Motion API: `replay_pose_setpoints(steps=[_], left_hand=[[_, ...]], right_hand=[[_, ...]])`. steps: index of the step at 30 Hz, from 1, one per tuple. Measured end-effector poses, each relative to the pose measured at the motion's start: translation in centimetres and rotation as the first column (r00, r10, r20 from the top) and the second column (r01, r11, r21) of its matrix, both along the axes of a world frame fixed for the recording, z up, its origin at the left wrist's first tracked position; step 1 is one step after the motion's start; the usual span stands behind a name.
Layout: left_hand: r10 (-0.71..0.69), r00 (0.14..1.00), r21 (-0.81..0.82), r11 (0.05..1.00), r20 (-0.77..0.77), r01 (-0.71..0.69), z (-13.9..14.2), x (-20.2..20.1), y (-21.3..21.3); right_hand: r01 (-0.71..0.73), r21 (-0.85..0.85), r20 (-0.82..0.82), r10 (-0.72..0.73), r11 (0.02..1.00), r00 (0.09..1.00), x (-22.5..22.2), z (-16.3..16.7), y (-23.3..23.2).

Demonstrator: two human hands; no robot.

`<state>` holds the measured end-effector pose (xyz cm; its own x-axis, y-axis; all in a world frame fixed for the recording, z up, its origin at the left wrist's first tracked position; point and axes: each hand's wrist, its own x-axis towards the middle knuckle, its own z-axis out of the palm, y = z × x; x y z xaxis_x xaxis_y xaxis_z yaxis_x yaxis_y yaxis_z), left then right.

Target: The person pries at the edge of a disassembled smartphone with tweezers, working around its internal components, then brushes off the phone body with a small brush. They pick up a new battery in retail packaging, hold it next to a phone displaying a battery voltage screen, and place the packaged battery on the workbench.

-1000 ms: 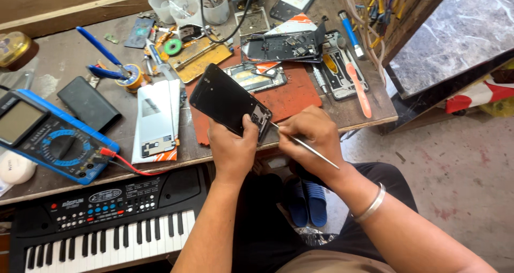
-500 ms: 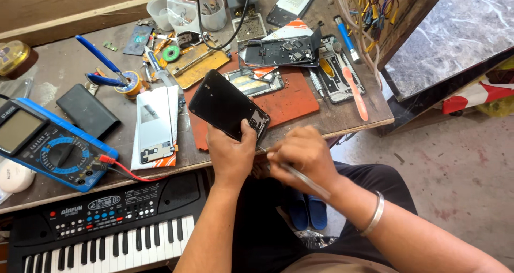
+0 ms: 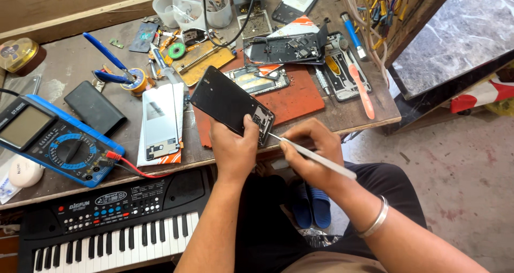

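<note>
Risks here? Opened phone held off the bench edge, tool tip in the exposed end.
1. The left hand alone grips the opened phone, partly past the workbench edge over the lap; a slip would likely drop it.
2. The right hand presses a thin metal tool into the exposed components at the phone's lower end; a skid may scratch parts or jab the left thumb beside it.
3. The multimeter and its red lead sit near the bench edge, easily snagged.

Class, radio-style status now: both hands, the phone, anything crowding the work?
Left hand grips opened black phone. Right hand holds thin metal tool, tip at phone's lower edge. White phone panel and red mat lie close by.
</note>
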<state>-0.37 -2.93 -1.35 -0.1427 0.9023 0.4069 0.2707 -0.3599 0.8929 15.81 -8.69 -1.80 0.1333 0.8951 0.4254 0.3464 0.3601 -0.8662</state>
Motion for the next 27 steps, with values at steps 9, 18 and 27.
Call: replay_pose_setpoints(steps=[9, 18, 27], left_hand=[[0.018, 1.000, -0.107, 0.994, -0.004, -0.019, 0.5, -0.1, 0.4], [0.014, 1.000, -0.082, 0.997, -0.006, -0.014, 0.2, 0.0, 0.3], [0.014, 1.000, -0.010, 1.000, -0.003, -0.014, 0.0, 0.1, 0.3]], right_hand=[[-0.028, -0.180, 0.015, 0.031, 0.983, 0.999, 0.8, 1.5, 1.1], [-0.081, -0.260, 0.067, 0.101, 0.962, 0.993, 1.1, 2.3, 1.0], [-0.032, -0.081, 0.186, 0.046, 0.996, 0.981, 0.6, 1.9, 0.7]])
